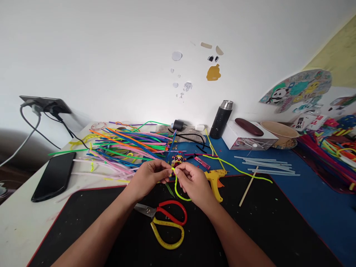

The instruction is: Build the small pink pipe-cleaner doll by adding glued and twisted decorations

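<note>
Both hands meet at the middle of the view, above the far part of the black mat. My left hand is closed, its thumb and fingers pinching one end of a yellow-green pipe cleaner. Close beside it, my right hand pinches the same pipe cleaner, whose free part curves down and passes under that hand. A small colourful figure lies just beyond the fingertips. Scissors with one red and one yellow handle lie on the mat below the hands.
Many coloured pipe cleaners spread at the back left, near a black phone. Right of my hands lie a yellow glue gun, a wooden stick and clear glue sticks. A black bottle and white box stand behind.
</note>
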`<state>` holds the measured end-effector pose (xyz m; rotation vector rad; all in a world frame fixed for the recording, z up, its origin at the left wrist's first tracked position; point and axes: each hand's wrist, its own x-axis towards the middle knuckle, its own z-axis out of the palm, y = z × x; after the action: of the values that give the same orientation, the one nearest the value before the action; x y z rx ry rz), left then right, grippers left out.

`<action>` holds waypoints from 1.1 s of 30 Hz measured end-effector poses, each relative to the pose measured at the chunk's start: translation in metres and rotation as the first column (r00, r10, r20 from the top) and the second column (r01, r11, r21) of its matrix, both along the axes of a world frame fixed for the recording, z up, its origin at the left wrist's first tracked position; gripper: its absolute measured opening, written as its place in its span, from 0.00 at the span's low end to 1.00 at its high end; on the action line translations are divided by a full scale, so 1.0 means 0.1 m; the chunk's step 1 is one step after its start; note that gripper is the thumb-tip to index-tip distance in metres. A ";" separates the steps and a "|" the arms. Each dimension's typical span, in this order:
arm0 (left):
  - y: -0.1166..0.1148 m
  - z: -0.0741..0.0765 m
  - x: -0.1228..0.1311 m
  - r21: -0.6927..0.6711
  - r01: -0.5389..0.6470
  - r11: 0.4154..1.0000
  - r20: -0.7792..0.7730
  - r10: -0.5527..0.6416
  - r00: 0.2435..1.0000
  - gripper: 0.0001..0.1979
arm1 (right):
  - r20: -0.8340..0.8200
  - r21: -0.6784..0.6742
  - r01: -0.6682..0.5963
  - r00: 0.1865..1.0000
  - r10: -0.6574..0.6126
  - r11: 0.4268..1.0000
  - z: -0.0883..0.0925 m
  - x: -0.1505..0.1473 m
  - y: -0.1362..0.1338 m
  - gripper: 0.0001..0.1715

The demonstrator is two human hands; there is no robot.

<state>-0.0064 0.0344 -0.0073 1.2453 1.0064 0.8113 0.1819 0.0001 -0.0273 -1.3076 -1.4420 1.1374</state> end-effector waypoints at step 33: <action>-0.02 0.03 0.01 -0.049 0.023 0.999 0.066 -0.020 0.998 0.22 | -0.123 -0.079 0.004 0.992 -0.014 0.997 0.09 0.02 -0.01 0.15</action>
<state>-0.0058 0.0329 -0.0046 1.1777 0.9530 0.8009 0.1834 -0.0004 -0.0182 -1.2732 -1.3117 1.2578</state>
